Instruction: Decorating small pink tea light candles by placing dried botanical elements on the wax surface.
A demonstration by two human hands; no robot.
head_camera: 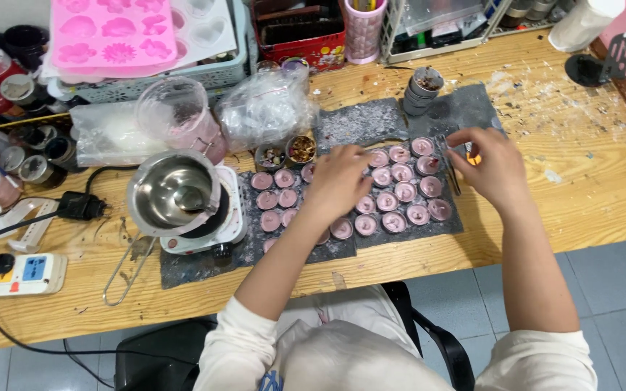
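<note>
Several small round tins of pink wax [405, 192] stand in rows on a dark grey mat [371, 119] on the wooden table. My left hand [338, 181] hovers low over the middle of the rows, fingers bent down onto the tins; whether it pinches anything is hidden. My right hand [490, 166] is at the right end of the rows, fingertips pinched on a small object with an orange spot [472, 156]. Metal tweezers [452, 174] lie on the mat beside it.
A steel pot [174, 192] sits on a small hotplate at the left, with a power strip [16, 275] near the table's front edge. Behind are pink moulds [114, 32], a plastic cup [179, 108], clear bags [266, 108], a stack of empty tins [423, 90] and bottles.
</note>
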